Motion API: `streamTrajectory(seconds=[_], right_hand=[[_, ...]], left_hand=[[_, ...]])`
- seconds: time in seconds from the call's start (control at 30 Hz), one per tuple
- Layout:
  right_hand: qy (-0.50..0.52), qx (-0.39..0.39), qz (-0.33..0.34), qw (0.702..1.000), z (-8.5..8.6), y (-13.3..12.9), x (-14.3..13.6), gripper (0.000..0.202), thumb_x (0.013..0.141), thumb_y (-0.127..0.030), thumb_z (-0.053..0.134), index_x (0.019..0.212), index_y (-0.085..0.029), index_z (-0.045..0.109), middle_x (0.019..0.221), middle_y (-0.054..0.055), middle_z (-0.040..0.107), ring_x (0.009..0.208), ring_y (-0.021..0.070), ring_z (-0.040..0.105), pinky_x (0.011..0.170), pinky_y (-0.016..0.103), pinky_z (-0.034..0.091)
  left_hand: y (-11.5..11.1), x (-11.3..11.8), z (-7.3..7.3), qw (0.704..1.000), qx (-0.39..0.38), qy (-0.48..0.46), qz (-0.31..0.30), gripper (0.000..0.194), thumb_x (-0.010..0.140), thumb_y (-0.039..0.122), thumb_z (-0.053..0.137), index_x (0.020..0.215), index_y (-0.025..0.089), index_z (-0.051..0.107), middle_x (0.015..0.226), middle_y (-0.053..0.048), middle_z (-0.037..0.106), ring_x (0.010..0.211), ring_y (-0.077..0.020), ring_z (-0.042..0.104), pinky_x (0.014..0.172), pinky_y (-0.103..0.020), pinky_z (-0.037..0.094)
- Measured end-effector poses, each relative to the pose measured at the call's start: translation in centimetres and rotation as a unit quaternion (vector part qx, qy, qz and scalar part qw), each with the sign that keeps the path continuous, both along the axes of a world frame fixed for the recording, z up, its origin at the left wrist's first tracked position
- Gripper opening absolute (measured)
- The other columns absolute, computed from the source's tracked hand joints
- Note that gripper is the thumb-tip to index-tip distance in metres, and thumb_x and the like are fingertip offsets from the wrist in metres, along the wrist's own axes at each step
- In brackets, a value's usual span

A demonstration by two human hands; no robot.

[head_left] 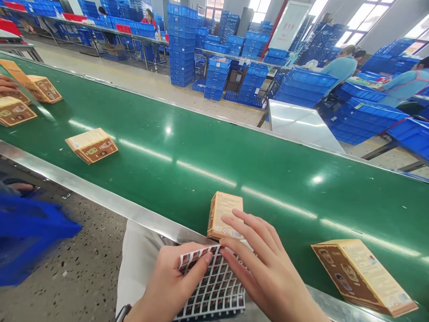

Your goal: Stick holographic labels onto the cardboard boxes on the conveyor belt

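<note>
Gridded sheet (217, 284) – likely light, bendy, easily creased, best taken by its margins – is pinched by left hand (172, 277) beside near edge of belt (150, 138); right hand (271, 264) extended, grip unclear.

One belt (187, 129). Single boxes: three, at left (92, 145), lower centre (226, 214) and lower right (363, 277); at least two more boxes (45, 88), partly hidden, upper left. One sheet (217, 286) and two hands (268, 264), bottom centre. One whiteboard (290, 24), upper right.
</note>
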State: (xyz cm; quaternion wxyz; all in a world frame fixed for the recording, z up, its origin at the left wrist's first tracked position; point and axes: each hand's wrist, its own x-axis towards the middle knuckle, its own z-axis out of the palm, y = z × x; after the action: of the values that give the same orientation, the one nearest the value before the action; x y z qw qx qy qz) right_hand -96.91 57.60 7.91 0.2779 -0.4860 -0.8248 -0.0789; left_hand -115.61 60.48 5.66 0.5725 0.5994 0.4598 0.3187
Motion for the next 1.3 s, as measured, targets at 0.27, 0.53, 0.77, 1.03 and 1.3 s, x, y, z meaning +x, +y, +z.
streamTrajectory(seconds=[0.27, 0.53, 0.77, 1.03, 1.3], right_hand=[[0.153, -0.067, -0.009, 0.986, -1.0, -1.9, 1.8, 0.017, 0.095, -0.009, 0.057, 0.095, -0.024, 0.063, 0.122, 0.007, 0.072, 0.12, 0.0235, 0.064, 0.098, 0.037, 0.054], [0.588, -0.209, -0.145, 0.768, -3.9, 1.1, 5.3, 0.038, 0.089, -0.044, 0.071, 0.123, -0.031, 0.062, 0.142, 0.01, 0.061, 0.126, 0.0277, 0.062, 0.095, 0.044, 0.057], [0.604, -0.282, -0.28, 0.691, -3.5, 0.8, 5.4, 0.052, 0.065, -0.07, 0.08, 0.079, -0.021, 0.073, 0.125, 0.012, 0.071, 0.111, 0.033, 0.066, 0.097, 0.045, 0.05], [0.607, -0.256, -0.301, 0.689, -4.4, 0.1, 5.9, 0.047, 0.072, -0.062, 0.079, 0.089, -0.019, 0.078, 0.115, 0.013, 0.074, 0.098, 0.0304, 0.07, 0.074, 0.036, 0.059], [0.548, -0.235, -0.351, 0.722, -4.6, -0.9, 6.2, 0.042, 0.076, -0.061, 0.072, 0.081, -0.019, 0.069, 0.118, 0.013, 0.073, 0.089, 0.0264, 0.07, 0.067, 0.033, 0.057]], left_hand=[[0.3, -0.4, -0.7, 0.999, -0.003, 0.013, -0.033, 0.04, 0.093, 0.037, 0.059, 0.057, 0.018, 0.059, 0.05, 0.005, 0.048, 0.048, -0.0102, 0.038, 0.048, -0.023, 0.032], [1.0, -0.5, -2.3, 0.935, 0.265, 0.044, -0.229, 0.019, 0.085, 0.011, 0.064, 0.077, 0.02, 0.078, 0.152, -0.007, 0.054, 0.147, -0.0366, 0.041, 0.113, -0.052, 0.045], [1.5, 2.3, -3.8, 0.9, 0.258, 0.065, -0.345, 0.019, 0.079, 0.003, 0.07, 0.08, 0.019, 0.079, 0.161, -0.005, 0.04, 0.154, -0.0353, 0.023, 0.123, -0.051, 0.031], [1.2, 3.7, -2.9, 0.897, 0.212, 0.052, -0.384, 0.017, 0.079, 0.003, 0.072, 0.077, 0.019, 0.079, 0.163, -0.005, 0.037, 0.153, -0.0376, 0.021, 0.123, -0.052, 0.032], [0.9, 4.9, -2.8, 0.889, 0.213, 0.051, -0.402, 0.017, 0.08, 0.004, 0.072, 0.081, 0.018, 0.081, 0.163, -0.005, 0.036, 0.153, -0.037, 0.023, 0.125, -0.053, 0.029]])
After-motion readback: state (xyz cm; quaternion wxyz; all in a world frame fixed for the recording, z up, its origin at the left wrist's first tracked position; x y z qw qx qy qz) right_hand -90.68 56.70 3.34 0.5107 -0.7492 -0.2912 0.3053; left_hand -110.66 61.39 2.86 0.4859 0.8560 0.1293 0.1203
